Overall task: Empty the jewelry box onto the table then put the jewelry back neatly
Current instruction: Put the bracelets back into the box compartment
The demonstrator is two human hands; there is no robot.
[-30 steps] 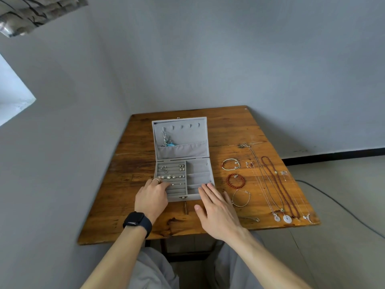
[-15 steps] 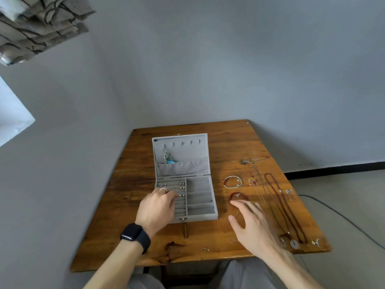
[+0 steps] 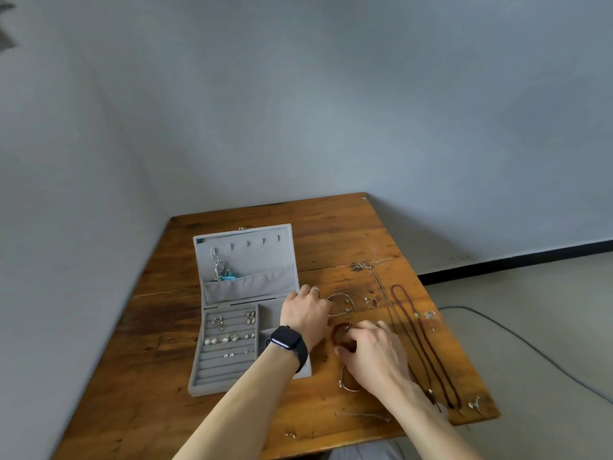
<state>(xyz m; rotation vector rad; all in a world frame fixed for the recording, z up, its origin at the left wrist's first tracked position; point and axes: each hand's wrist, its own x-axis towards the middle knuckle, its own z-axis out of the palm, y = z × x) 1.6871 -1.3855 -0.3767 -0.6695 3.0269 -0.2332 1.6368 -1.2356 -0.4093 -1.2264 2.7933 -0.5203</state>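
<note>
The grey jewelry box [image 3: 229,376] lies open on the wooden table [image 3: 331,234], with earrings in its ring rolls and a turquoise piece in the lid pocket. My left hand [image 3: 305,313] reaches across the box's right side, its curled fingers on the left edge of a silver bracelet [image 3: 343,303]. Just right of the box, my right hand [image 3: 374,350] grips a red bead bracelet [image 3: 340,333] between thumb and fingers. A silver bangle [image 3: 348,385] lies partly under my right wrist.
Long necklaces [image 3: 414,330], one of dark red beads, stretch along the table's right side, with small earrings [image 3: 429,315] beside them. A thin chain [image 3: 365,416] and a tiny earring [image 3: 290,435] lie near the front edge. A cable [image 3: 517,340] runs over the floor.
My left hand left the ring rolls and crossed right to the silver bracelet. My right hand closed on the red bead bracelet. The camera tilted up.
</note>
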